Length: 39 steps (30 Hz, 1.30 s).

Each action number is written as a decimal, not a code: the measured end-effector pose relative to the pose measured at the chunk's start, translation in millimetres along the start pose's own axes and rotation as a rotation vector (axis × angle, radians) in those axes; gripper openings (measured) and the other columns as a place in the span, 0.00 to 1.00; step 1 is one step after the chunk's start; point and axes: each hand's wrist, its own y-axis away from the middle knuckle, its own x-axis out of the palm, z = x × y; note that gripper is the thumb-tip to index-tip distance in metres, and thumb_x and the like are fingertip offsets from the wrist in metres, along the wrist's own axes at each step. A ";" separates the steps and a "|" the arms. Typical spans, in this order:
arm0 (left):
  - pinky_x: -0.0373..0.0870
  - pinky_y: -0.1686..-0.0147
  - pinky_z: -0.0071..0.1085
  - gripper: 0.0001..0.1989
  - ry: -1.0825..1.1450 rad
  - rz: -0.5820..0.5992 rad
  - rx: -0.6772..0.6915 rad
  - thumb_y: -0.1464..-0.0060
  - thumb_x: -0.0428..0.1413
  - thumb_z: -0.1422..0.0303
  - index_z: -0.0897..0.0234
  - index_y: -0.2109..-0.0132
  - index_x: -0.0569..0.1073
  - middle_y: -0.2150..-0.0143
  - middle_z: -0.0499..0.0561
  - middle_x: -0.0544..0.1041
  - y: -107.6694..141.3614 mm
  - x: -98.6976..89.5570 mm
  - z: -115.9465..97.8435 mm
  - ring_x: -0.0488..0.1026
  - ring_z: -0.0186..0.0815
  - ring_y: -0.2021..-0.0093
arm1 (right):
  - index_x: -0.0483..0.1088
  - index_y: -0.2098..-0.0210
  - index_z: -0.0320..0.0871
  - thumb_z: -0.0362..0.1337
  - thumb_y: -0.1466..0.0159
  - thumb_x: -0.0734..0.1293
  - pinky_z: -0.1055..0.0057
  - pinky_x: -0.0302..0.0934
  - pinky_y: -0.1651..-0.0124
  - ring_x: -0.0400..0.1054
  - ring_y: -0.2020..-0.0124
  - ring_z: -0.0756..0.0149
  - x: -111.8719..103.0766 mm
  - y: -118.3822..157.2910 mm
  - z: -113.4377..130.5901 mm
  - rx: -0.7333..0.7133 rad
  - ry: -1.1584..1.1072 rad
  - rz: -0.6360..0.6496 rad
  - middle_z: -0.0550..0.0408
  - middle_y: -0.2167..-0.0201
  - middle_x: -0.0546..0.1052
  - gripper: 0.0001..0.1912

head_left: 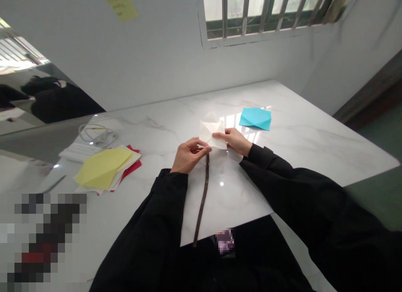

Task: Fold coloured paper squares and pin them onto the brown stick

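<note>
A small folded piece of cream paper (212,129), with creases that meet near its middle like an envelope, is held above the table between both hands. My left hand (188,154) pinches its lower left edge between thumb and fingers. On the other side my right hand (236,140) grips it, thumb laid across the top and fingers underneath. A thin, dark brown, twig-like strip (205,185) runs from below the left fingertips to the table's front edge; whether the hand touches it, I cannot tell. A folded blue paper (256,118) lies beyond my right hand.
The white marbled table (329,145) meets the wall at the back. Left of my hands lies a pile of yellow, cream and red papers (106,168), with a white cable (97,135) behind it. A barred window (266,11) and a yellow note (121,5) are on the wall.
</note>
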 end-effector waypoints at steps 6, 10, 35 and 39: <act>0.63 0.76 0.24 0.15 -0.102 -0.005 -0.001 0.50 0.70 0.56 0.64 0.71 0.81 0.70 0.48 0.71 -0.8 -0.2 -0.5 0.64 0.27 0.73 | 0.80 0.64 0.36 0.44 0.41 0.77 0.74 0.60 0.74 0.71 0.74 0.68 -1.1 -1.1 -3.0 -0.015 0.029 0.002 0.50 0.71 0.81 0.15; 0.70 0.70 0.26 0.15 -0.075 0.001 -0.019 0.50 0.70 0.55 0.63 0.65 0.84 0.64 0.51 0.73 -0.9 0.1 0.3 0.72 0.32 0.65 | 0.80 0.64 0.35 0.44 0.41 0.76 0.74 0.60 0.74 0.70 0.74 0.69 -1.3 -1.1 -2.6 -0.020 0.044 -0.011 0.51 0.71 0.80 0.16; 0.80 0.67 0.31 0.22 0.045 -0.104 -0.175 0.52 0.70 0.57 0.62 0.55 0.74 0.57 0.50 0.80 -2.2 9.0 4.8 0.78 0.34 0.66 | 0.80 0.62 0.35 0.43 0.39 0.76 0.76 0.60 0.72 0.71 0.73 0.70 6.6 5.0 -1.5 -0.075 0.111 0.070 0.52 0.70 0.81 0.15; 0.79 0.68 0.30 0.39 0.076 -0.136 -0.149 0.52 0.70 0.62 0.56 0.35 0.65 0.52 0.54 0.82 -1.7 8.3 5.6 0.80 0.36 0.65 | 0.80 0.59 0.35 0.44 0.40 0.77 0.76 0.62 0.71 0.71 0.72 0.69 12.4 8.2 -0.8 -0.091 0.044 0.098 0.51 0.68 0.82 0.17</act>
